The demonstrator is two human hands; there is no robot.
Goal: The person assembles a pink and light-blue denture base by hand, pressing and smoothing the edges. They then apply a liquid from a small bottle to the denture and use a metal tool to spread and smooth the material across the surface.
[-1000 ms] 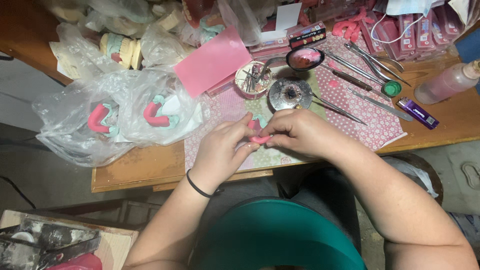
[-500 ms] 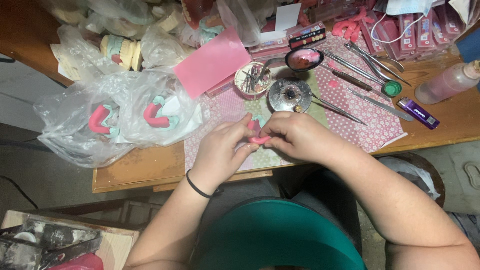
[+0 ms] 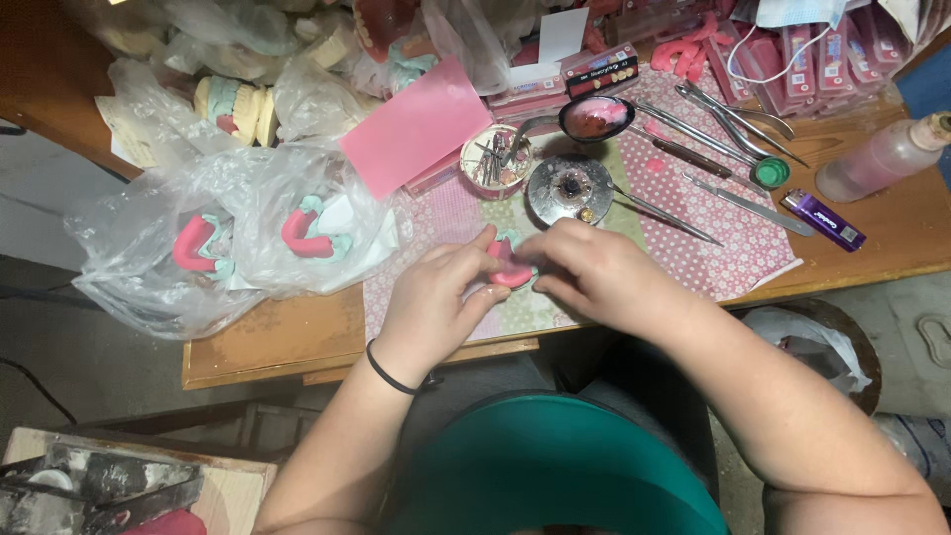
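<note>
I have both hands meeting over the patterned cloth mat (image 3: 594,213) near the front edge of the wooden surface (image 3: 892,233). Between them sits a pink wax denture base (image 3: 510,269) on a pale green cast, of which only a sliver shows. My left hand (image 3: 436,297) comes in from 7 o'clock, its grip pressed together on the near side of the wax piece, thumb up top. My right hand (image 3: 594,272) comes in from 4 o'clock, and its grip pinches the far edge of the same piece; the fingertips themselves are tucked under, so I cannot tell exactly where they bear.

To do this well, I judge the left hand should act as the steady cradle while the right does the fine pressing, with light, even pressure so the soft wax does not buckle or lift off the cast. Keeping the work low over the mat seems wise, so a slip costs nothing.

At 12 o'clock from the hands stands a round metal dish (image 3: 570,190), and at 11 o'clock a small pot of tools (image 3: 495,160). Thin metal instruments (image 3: 733,124) lie at 2 o'clock, a purple lighter (image 3: 824,220) at 3 o'clock. At 9 o'clock, clear plastic bags (image 3: 238,238) hold more pink wax rims.
</note>
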